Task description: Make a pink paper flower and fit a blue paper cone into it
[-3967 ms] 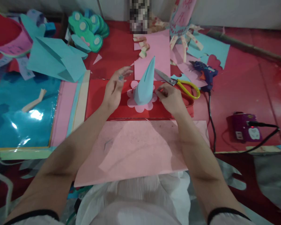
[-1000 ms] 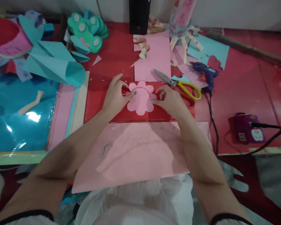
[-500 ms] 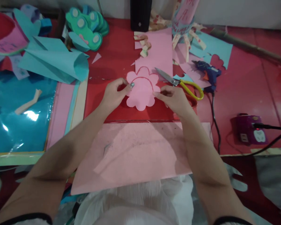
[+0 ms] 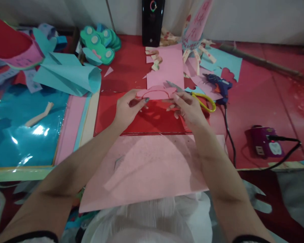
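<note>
A pink paper flower [image 4: 155,93] with a red drawn arc is held up between both hands above a red surface. Only a shallow upper part of it shows; whether it is folded or tilted I cannot tell. My left hand [image 4: 128,108] pinches its left edge between thumb and fingers. On the opposite edge, my right hand [image 4: 188,106] grips the flower with thumb and fingertips, the other fingers curled below. Yellow-handled scissors [image 4: 213,104] lie behind my right hand, partly covered. A pink paper sheet [image 4: 164,64] lies just beyond the flower.
A dark blue glue gun [image 4: 220,87] with its cord lies at right, near a purple power socket [image 4: 267,143]. A phone [image 4: 152,25] stands against the wall. Rolled teal paper [image 4: 71,74] and green foam shapes [image 4: 98,44] are at left. Pink board [image 4: 154,168] lies nearest me.
The flower was facing me with all its petals showing; now it appears as a narrow upper strip. My fingers have curled beneath it. The view has tilted up slightly.
</note>
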The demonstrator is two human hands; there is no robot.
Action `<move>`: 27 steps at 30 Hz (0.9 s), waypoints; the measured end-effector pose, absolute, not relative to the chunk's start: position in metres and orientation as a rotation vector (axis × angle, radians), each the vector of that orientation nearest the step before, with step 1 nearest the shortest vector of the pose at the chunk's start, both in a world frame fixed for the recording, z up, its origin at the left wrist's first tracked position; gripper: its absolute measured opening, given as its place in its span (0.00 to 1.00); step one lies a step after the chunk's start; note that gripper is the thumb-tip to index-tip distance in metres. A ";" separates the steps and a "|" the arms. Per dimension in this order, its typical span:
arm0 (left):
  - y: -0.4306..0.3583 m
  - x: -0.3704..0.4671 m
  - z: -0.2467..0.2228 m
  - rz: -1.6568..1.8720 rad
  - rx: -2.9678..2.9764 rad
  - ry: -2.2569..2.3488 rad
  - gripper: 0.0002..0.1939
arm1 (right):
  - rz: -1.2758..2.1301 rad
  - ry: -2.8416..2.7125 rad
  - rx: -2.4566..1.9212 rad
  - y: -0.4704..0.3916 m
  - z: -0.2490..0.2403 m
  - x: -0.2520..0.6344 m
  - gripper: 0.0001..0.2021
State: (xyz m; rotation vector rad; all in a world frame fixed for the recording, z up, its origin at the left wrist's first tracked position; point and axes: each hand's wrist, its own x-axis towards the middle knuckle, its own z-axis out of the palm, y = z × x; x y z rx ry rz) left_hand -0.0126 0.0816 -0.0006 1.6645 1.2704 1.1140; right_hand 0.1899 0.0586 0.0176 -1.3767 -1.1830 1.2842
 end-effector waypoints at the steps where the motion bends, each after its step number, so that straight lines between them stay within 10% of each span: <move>1: 0.081 -0.012 0.000 1.120 1.695 1.256 0.15 | 1.276 -1.189 -1.367 0.059 0.017 0.189 0.18; 16: 0.093 -0.012 -0.011 1.037 1.693 1.125 0.36 | 1.112 -1.279 -1.477 0.062 0.004 0.180 0.27; 27: 0.078 -0.006 0.010 0.690 1.363 1.101 0.17 | 1.231 -1.317 -1.325 0.062 -0.005 0.175 0.20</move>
